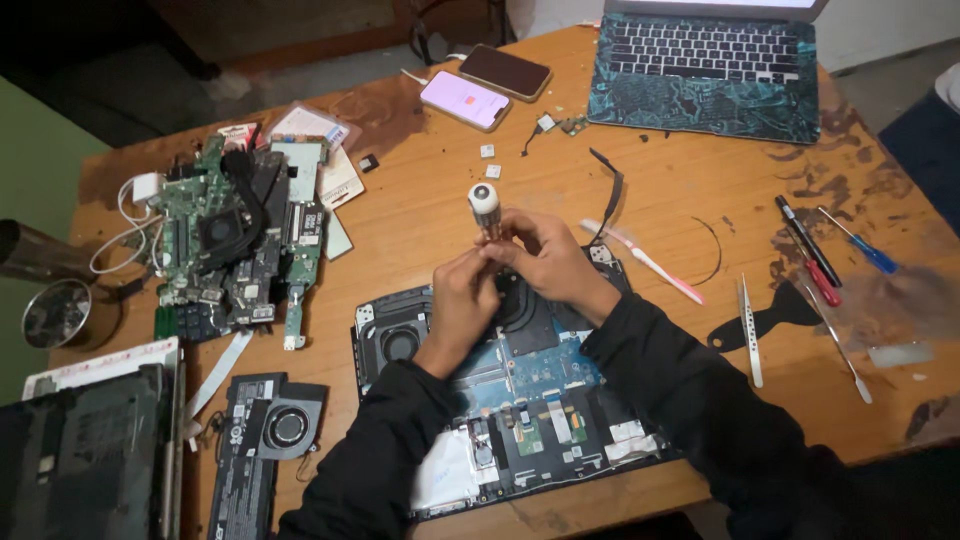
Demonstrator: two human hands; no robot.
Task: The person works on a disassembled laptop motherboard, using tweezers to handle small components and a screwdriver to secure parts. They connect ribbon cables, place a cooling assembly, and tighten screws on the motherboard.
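Screwdriver [486, 208] held upright above opened laptop chassis [500, 400], near middle of wooden table [420, 210]. Left hand [462, 300] fingers pinched together on lower shaft; right hand [545, 258] fingers wrapped round handle. Judged light, stiff, smooth-capped; best gripped at handle, tip steadied. Exposed board and fans judged fragile. Metal bowl [56, 312] at far left: contents cannot be told. Stripped motherboard [235, 240] left, tweezers [750, 330] right, two phones [485, 85] far.
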